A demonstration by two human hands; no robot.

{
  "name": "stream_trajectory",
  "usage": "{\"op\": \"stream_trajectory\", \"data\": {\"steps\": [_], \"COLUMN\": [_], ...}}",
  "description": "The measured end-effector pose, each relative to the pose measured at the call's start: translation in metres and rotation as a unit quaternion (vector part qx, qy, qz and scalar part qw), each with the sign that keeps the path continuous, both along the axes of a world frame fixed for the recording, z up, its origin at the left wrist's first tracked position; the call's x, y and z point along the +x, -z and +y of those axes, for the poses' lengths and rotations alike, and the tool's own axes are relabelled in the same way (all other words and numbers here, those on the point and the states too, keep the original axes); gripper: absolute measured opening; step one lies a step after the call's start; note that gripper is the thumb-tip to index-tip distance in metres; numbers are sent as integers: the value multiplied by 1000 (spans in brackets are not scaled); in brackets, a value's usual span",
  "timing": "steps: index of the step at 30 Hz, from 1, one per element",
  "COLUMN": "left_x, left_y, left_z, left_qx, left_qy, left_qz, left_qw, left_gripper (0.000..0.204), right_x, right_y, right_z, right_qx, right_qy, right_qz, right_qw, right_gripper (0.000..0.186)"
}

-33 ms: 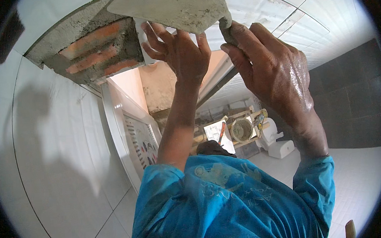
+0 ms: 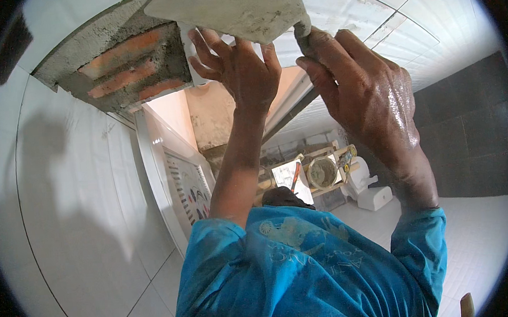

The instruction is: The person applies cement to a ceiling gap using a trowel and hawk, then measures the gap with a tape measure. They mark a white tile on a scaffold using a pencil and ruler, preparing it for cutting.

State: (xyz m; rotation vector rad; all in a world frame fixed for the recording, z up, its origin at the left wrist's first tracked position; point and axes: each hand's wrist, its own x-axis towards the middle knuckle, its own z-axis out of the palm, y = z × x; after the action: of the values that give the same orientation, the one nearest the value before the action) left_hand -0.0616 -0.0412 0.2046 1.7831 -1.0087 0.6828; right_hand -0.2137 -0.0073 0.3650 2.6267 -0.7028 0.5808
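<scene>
A brick trowel (image 2: 230,12) with a broad, mortar-smeared blade spans the top of the view. My right hand (image 2: 366,88) is closed round its handle at the neck, wet and shiny across the back. Just under the blade, my left hand (image 2: 243,72) reaches up with fingers spread, fingertips at the edge of a white tile (image 2: 188,46). The blade hides part of this tile and some fingertips. Left of that hand lies a patch of exposed red brick (image 2: 122,56) with grey mortar (image 2: 95,37) around it.
White tiled wall (image 2: 75,187) fills the left, beside a white-framed door or window (image 2: 176,175). Below, a round mortar bucket (image 2: 323,173) rests among bamboo poles (image 2: 347,153), near a white toilet (image 2: 366,189). Dark tiles (image 2: 467,128) cover the right side.
The trowel and my right hand have shifted very slightly to the right. My left hand stays where it was.
</scene>
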Motion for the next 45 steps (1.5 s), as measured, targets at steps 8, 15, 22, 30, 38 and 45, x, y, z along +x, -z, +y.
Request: {"op": "stream_trajectory", "data": {"steps": [8, 15, 22, 30, 38, 45], "left_x": [4, 1, 5, 2, -2, 0], "left_y": [-11, -3, 2, -7, -9, -15], "left_z": [-4, -8, -2, -8, -8, -2], "left_qx": [-23, -89, -62, -79, -66, -52], "left_qy": [-7, 56, 64, 29, 55, 34], "left_qz": [22, 51, 15, 28, 69, 35], "left_qw": [999, 993, 996, 996, 994, 997], "left_gripper": [68, 59, 42, 36, 41, 64], "right_x": [-30, -20, 5, -3, 4, -6], "right_y": [-13, -3, -1, -1, 1, -2], "right_z": [-2, 20, 12, 12, 14, 12], "right_qx": [10, 73, 49, 67, 89, 75], "right_qy": [100, 29, -15, 19, 14, 29], "right_qz": [19, -5, 1, -14, -16, -6], "right_qw": [995, 997, 999, 998, 996, 997], "right_gripper": [23, 22, 29, 30, 26, 24]}}
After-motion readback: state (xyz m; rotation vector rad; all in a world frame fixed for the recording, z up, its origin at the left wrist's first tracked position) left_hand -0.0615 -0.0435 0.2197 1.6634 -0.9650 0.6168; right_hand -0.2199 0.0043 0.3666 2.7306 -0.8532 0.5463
